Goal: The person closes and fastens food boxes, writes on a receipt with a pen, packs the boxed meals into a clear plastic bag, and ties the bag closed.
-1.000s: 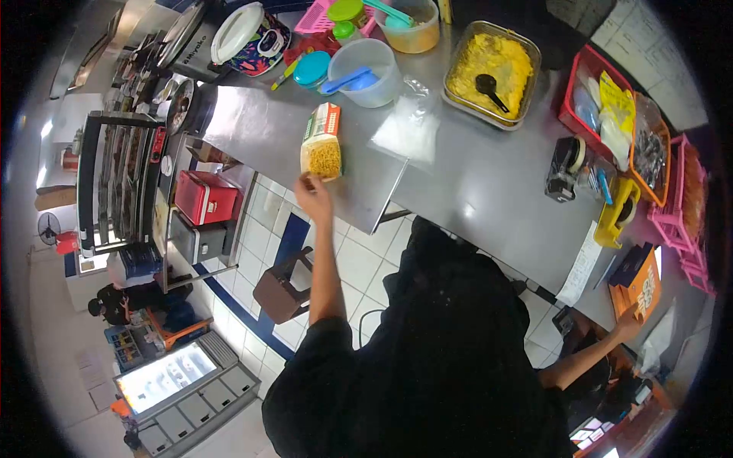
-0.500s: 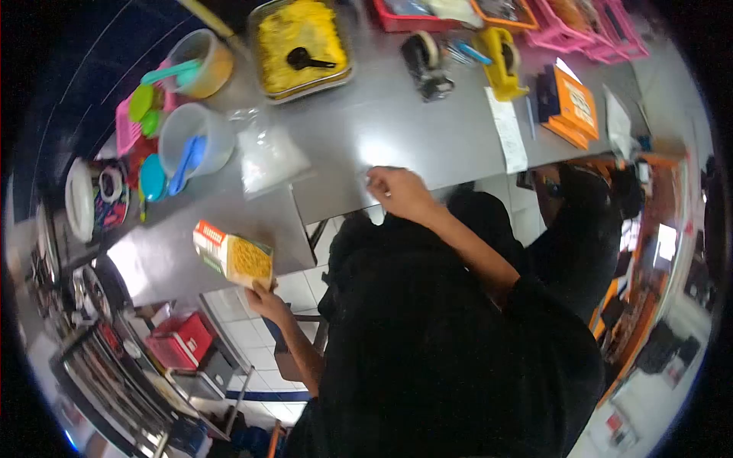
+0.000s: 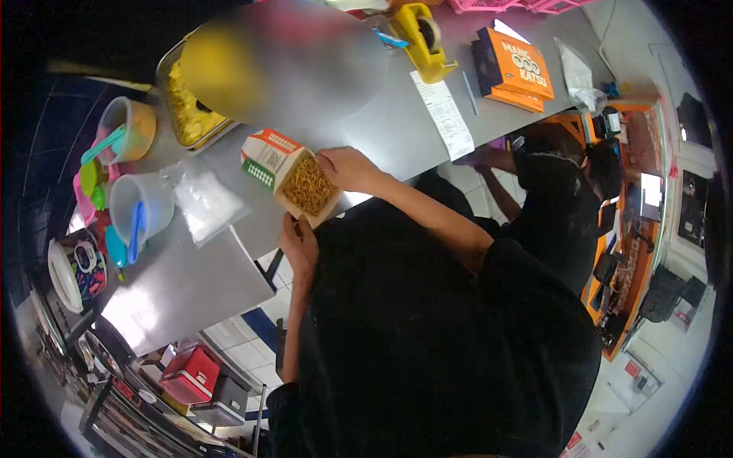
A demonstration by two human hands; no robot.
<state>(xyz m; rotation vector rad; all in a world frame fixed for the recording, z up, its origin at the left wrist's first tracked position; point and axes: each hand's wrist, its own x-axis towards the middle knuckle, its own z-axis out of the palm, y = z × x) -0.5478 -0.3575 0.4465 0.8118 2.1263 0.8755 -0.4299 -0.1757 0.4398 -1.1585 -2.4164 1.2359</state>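
Note:
A paper food box with orange, white and green print is held tilted over the metal table, its open side facing me. Brown, crumbly-looking noodles fill it. My left hand grips the box's near lower corner between thumb and fingers. At the opposite edge, my right hand has its fingers closed on the box's side; its fingertips are partly hidden. To the left of the box lies a clear plastic bag with something white inside.
Left on the metal table are a tub with a blue spoon and another tub. A tray of yellow food stands behind. Rightward are a receipt, tape dispenser and orange boxes. A person is at right.
My left hand has brought the food box up and right, in front of me. My right hand, earlier apart from it, now holds its side. The view has turned, and a blurred patch covers the table's back.

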